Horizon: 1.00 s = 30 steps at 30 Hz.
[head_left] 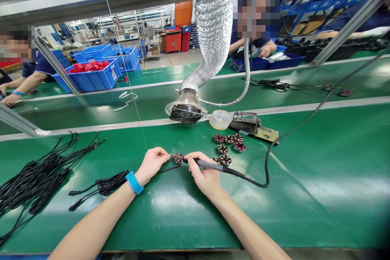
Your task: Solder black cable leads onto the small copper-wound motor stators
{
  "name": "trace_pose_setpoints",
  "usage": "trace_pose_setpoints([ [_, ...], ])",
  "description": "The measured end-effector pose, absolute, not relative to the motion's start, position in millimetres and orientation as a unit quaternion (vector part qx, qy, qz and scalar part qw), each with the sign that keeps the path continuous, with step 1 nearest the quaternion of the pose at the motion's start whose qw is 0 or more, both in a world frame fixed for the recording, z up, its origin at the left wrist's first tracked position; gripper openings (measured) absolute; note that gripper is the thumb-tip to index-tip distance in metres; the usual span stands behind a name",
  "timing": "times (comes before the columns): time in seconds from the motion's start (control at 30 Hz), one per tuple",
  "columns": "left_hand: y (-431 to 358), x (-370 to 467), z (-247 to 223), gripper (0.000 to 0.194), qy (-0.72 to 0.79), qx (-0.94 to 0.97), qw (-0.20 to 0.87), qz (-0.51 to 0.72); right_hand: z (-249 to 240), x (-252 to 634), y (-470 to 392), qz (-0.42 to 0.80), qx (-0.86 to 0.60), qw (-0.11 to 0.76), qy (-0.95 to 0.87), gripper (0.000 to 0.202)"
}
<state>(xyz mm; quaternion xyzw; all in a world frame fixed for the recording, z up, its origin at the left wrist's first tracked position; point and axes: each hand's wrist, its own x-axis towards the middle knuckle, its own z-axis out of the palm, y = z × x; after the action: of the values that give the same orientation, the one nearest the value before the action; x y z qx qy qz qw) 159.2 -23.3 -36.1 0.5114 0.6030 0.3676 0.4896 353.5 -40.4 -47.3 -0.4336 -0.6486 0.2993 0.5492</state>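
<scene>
My right hand grips the handle of a soldering iron, its tip pointing left at a small round motor stator on the green table. Thumb and fingers of my left hand, with a blue wristband, are pinched together close to the iron's tip. A thin solder wire hangs from above and runs down to my left hand; its end is hidden by the fingers. The end of a black cable lies by the stator. Beneath my left wrist is a coiled cable bundle.
Several more stators lie right of centre, near a tape roll and a metal stand. A fume extractor hangs above. Black cables cover the left. The iron's cord loops right. Co-workers sit across, beside blue bins.
</scene>
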Motion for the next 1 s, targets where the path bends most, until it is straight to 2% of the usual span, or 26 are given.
trace_pose_setpoints([
  [0.67, -22.7, 160.2, -36.6, 0.022, 0.603, 0.517, 0.487, 0.362, -48.9, 355.6, -40.2, 0.281, -0.436, 0.572, -0.635, 0.019],
  [1.0, -23.1, 159.5, -36.8, 0.023, 0.6, 0.521, 0.49, 0.359, -47.8, 354.6, -40.5, 0.297, -0.428, 0.551, -0.652, 0.02],
])
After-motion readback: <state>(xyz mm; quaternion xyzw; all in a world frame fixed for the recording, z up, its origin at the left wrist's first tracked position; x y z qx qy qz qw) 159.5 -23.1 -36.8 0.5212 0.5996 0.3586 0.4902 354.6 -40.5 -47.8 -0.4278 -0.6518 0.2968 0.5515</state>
